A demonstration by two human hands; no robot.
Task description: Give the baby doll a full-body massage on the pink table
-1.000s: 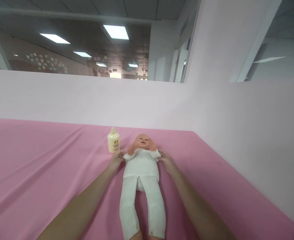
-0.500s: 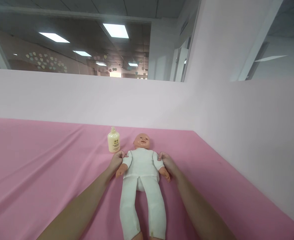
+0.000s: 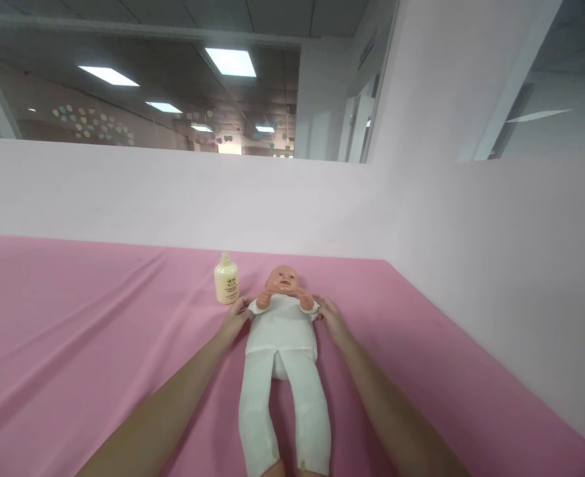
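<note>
A baby doll (image 3: 282, 338) in a white suit lies on its back on the pink cloth (image 3: 73, 331), head away from me. My left hand (image 3: 233, 320) grips the doll's arm on the left side. On the other side my right hand (image 3: 330, 318) grips the other arm. Both doll arms are bent up, with the doll's hands near its chin. A small cream bottle (image 3: 226, 281) stands upright just left of the doll's head, close to my left hand.
A pale pink partition wall (image 3: 495, 265) closes off the back and right side of the cloth-covered surface. Glass panels above it show ceiling lights and another room.
The doll's arms were up by its face, were lowered to its sides half a second ago, and are now raised again to its chin. My hands stayed on them.
</note>
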